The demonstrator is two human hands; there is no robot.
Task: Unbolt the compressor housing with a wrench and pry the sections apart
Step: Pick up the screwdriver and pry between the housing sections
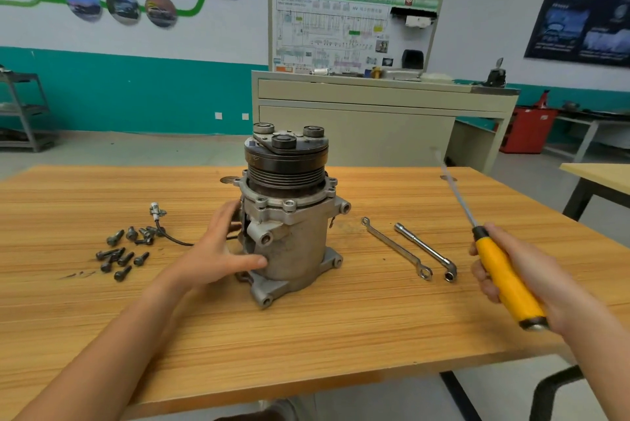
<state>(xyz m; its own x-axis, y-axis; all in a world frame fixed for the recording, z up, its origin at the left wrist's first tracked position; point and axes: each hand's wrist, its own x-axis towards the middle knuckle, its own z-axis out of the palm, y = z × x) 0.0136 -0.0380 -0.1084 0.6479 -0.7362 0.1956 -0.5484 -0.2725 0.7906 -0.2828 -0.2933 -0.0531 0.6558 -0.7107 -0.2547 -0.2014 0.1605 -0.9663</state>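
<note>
A grey metal compressor stands upright in the middle of the wooden table, its black pulley on top. My left hand rests against its left side, fingers behind the housing and thumb on the front. My right hand grips the yellow handle of a screwdriver, held off to the right with the shaft pointing up and away, blurred. Two wrenches lie between the compressor and that hand: a ring spanner and an L-shaped socket wrench.
Several loose black bolts lie on the table to the left, beside a small connector with a black wire. A beige training cabinet stands behind the table. Another table's corner shows at the right.
</note>
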